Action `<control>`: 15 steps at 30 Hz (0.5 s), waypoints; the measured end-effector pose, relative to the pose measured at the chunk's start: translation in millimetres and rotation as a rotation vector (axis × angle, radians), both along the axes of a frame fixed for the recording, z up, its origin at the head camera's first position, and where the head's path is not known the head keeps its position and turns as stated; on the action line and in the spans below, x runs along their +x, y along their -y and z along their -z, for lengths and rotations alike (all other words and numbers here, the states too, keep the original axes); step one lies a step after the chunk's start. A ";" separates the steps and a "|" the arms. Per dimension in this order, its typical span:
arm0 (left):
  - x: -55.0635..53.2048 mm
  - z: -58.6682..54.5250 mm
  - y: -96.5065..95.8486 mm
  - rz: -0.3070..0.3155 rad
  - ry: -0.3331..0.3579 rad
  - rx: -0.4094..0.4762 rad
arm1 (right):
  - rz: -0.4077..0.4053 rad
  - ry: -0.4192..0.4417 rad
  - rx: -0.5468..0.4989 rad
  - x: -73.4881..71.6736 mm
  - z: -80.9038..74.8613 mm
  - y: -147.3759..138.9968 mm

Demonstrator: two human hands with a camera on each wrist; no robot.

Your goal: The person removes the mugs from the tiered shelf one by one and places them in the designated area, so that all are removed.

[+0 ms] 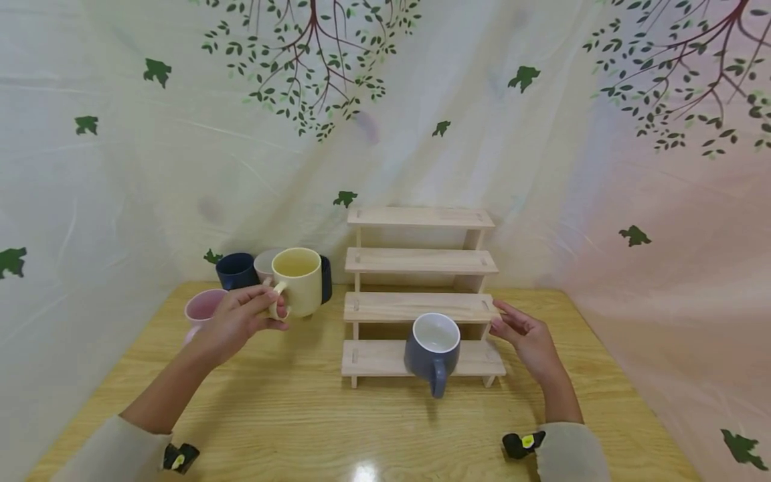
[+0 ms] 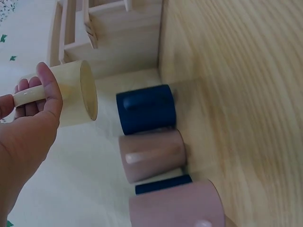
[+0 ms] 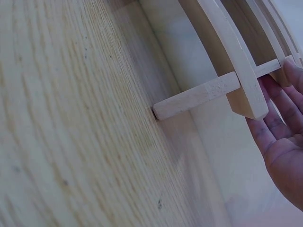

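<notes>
My left hand (image 1: 239,323) grips a pale yellow mug (image 1: 304,286) by its handle. In the left wrist view the mug (image 2: 75,94) is held off the table, with its base toward the tabletop. At the right end of a four-step wooden display stand (image 1: 421,306), my right hand (image 1: 529,340) pinches the second step from the bottom. The right wrist view has the fingers (image 3: 277,106) beneath that step, the thumb above. A grey-blue mug (image 1: 415,358) with a white inside stands on the lowest step, handle toward me.
Left of the stand, several mugs stand on the table (image 1: 289,415): a navy mug (image 1: 236,270), a pink mug (image 1: 205,304), a pale pink mug (image 2: 154,153) and another dark blue mug (image 2: 147,109), partly behind the yellow one. A leaf-patterned curtain (image 1: 241,167) hangs behind.
</notes>
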State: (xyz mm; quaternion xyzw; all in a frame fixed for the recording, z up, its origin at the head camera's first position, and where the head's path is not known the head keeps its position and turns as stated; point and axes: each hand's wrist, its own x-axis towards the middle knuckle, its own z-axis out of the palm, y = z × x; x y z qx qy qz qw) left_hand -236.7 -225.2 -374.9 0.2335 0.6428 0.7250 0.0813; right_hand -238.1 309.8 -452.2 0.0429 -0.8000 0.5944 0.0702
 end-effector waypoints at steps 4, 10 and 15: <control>1.7 6.8 12.1 -0.044 0.004 -0.034 | -0.010 -0.015 -0.013 -0.7 0.9 -0.9; 2.9 19.4 25.9 -0.096 0.027 -0.064 | -0.003 -0.013 0.011 0.4 0.5 -1.1; 2.2 31.0 34.4 -0.124 0.069 -0.058 | -0.007 -0.016 -0.005 0.3 0.1 -0.4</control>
